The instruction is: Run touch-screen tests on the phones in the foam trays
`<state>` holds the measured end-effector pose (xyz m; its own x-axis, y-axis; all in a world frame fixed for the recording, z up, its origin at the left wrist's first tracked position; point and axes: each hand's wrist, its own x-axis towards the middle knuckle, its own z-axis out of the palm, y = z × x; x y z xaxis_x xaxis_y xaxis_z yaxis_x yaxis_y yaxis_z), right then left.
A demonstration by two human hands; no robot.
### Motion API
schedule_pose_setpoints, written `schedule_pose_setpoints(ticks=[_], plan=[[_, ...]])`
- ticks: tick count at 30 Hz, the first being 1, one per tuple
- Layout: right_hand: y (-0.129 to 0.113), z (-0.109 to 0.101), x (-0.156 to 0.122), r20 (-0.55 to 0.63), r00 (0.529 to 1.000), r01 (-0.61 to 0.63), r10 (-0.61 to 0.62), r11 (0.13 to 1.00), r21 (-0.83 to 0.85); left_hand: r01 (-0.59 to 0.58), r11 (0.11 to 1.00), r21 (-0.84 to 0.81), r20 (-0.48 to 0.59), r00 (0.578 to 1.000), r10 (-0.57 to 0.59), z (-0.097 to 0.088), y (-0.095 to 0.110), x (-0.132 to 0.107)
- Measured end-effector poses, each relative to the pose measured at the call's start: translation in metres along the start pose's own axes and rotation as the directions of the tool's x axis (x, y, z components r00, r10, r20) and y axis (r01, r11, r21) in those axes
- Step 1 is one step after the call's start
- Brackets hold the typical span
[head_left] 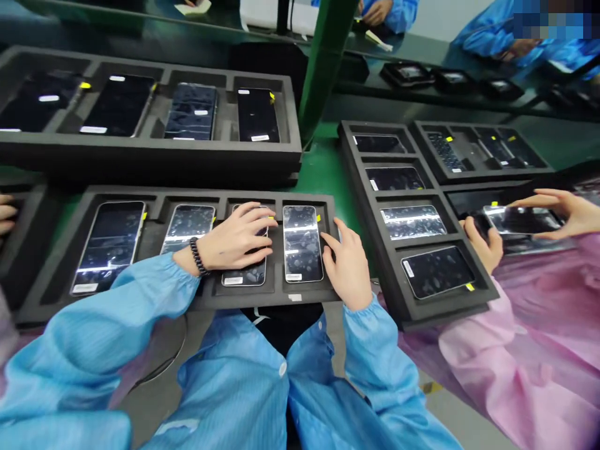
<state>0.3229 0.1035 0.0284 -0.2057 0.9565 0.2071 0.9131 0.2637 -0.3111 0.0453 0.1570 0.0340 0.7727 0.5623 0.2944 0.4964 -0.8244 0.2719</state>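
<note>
A black foam tray [300,292] lies in front of me with several smartphones in its pockets. My left hand [239,240], a dark beaded bracelet at its wrist, is spread over the smartphone [246,275] in the third pocket and hides part of it. Beside it, in the rightmost pocket, lies another smartphone [302,244], screen up with a white label and a yellow tab. At the right edge of this pocket is my right hand [347,262], its fingers apart and resting by the tray rim. Farther left are two more smartphones, one [110,247] fully visible.
Behind stands a stacked foam tray [201,147] of phones, beside a green post [328,62]. To the right, another phone tray [375,250] angles toward me. A co-worker in pink sleeves holds a phone [522,220] there. More people in blue sit across the bench.
</note>
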Motion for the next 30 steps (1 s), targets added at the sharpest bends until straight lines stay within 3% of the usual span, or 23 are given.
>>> schedule_pose_setpoints(ticks=[5, 9, 14, 20, 23, 27, 30], plan=[[0.008, 0.009, 0.001, -0.101, 0.995, 0.011, 0.009, 0.98, 0.197, 0.084, 0.993, 0.085, -0.012, 0.996, -0.083, 0.0, 0.001, -0.022], [0.009, 0.011, -0.002, -0.16, 0.986, -0.01, 0.051, 0.969, 0.247, 0.089, 0.988, 0.125, -0.001, 0.996, -0.09, -0.005, 0.002, -0.023], [0.009, 0.01, -0.001, -0.145, 0.989, 0.001, 0.036, 0.968, 0.25, 0.181, 0.978, 0.102, 0.039, 0.982, -0.186, -0.005, 0.001, -0.018], [0.012, 0.008, 0.001, -0.116, 0.993, 0.014, 0.017, 0.965, 0.264, 0.202, 0.978, -0.059, 0.045, 0.979, -0.199, -0.006, -0.001, -0.017], [0.013, 0.008, 0.004, -0.098, 0.994, 0.066, -0.039, 0.955, 0.289, 0.251, 0.967, -0.044, 0.055, 0.967, -0.248, -0.007, 0.0, -0.012], [0.015, 0.009, 0.005, -0.111, 0.992, 0.084, -0.052, 0.948, 0.306, 0.227, 0.973, 0.036, 0.082, 0.97, -0.23, -0.013, 0.002, -0.01], [0.015, 0.003, 0.002, -0.08, 0.997, 0.027, -0.003, 0.956, 0.293, 0.232, 0.968, 0.094, -0.067, 0.972, -0.226, -0.029, 0.01, -0.021]])
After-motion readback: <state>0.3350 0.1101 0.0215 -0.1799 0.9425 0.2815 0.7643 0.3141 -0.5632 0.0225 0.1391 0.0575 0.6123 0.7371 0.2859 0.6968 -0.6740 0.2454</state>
